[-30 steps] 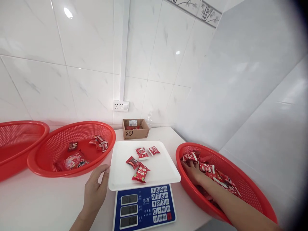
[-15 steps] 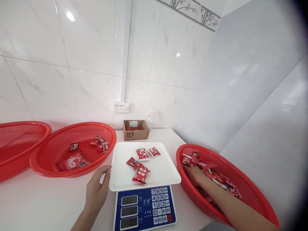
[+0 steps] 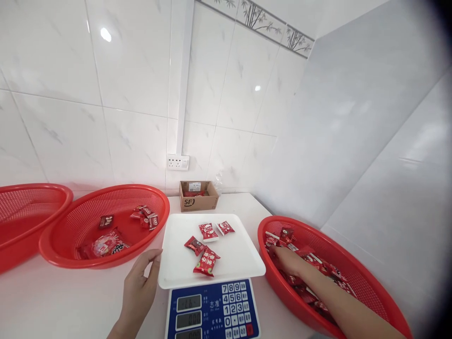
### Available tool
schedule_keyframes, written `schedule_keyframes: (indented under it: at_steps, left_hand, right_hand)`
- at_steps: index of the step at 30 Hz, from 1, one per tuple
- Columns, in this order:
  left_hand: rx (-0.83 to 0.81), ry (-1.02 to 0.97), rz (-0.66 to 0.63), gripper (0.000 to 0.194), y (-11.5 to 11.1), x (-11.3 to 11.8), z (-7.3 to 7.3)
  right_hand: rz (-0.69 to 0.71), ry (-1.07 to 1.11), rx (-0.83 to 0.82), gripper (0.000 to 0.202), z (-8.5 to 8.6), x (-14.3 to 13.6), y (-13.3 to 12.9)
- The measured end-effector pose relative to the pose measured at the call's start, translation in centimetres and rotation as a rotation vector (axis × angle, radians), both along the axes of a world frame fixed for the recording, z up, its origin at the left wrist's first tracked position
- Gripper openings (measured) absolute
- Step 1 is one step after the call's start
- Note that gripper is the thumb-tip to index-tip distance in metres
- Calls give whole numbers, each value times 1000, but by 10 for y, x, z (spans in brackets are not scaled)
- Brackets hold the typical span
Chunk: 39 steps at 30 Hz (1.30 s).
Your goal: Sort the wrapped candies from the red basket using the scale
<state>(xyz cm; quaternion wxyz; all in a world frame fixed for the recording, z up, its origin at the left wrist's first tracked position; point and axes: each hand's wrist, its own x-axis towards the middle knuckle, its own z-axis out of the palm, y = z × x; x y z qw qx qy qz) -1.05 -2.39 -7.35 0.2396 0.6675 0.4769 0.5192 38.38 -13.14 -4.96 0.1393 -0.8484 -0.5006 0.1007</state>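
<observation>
My left hand (image 3: pixel 140 285) is beside the left edge of the white scale tray (image 3: pixel 233 268), thumb and forefinger apart, fingertips at the rim. Nothing shows in it. My right hand (image 3: pixel 285 260) reaches into the red basket (image 3: pixel 367 263) at the right, its fingers hidden among many small red snack packets (image 3: pixel 312 258). Several packets lie on the tray: two red-and-white ones (image 3: pixel 208 232) towards the back, a darker red one (image 3: pixel 194 245), and a red one with green marks (image 3: pixel 206 262) in front. The blue scale panel (image 3: pixel 213 308) is below the tray.
A second red basket (image 3: pixel 106 190) at the left holds a few packets and a larger pink-red bag (image 3: pixel 108 244). Another red basket (image 3: pixel 35 189) stands at the far left. Behind the tray are an open cardboard box (image 3: pixel 203 203) and a wall socket (image 3: pixel 178 162).
The view has tilted slightly, so the table things sit a little lower. My right hand has shifted slightly among the packets in the basket. The left hand stays by the tray.
</observation>
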Motion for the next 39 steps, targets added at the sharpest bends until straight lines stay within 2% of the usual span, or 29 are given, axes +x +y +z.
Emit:
schedule_keyframes:
  at_steps: [4,7,8,11,13,19,22,25,28,31,39]
  left_hand:
    - [0,-7,-2,26,0,0,-1]
    - [16,-3,1,26,0,-1,0]
    - [20,-1,1,26,-1,-1,1]
    - [16,2,9,26,0,-1,2]
    - [5,4,14,26,0,-1,2]
    - [-17,-9,8,26,1,-1,1]
    - [-13,-17,4,26,1,-1,1]
    - [2,-16,-2,27,0,0,0]
    - [6,-14,-7,28,0,0,0]
    - [8,-20,-14,28,1,0,0]
    - [-13,-31,-33,28,2,0,-5]
  right_hand:
    - [25,14,-22,27,35,-2,1]
    - [51,51,66,28,65,-22,2]
    - [73,99,109,27,73,-31,3]
    - [181,476,212,38,86,-63,10]
    - [241,596,211,45,83,-80,17]
    - [342,283,196,41,57,-108,35]
    - [425,226,145,57,52,-126,39]
    - [468,175,-5,78,52,-145,46]
    - [516,146,-104,90,51,-158,54]
    - [570,172,-141,90,52,-160,62]
    - [576,223,-22,69,51,-144,66]
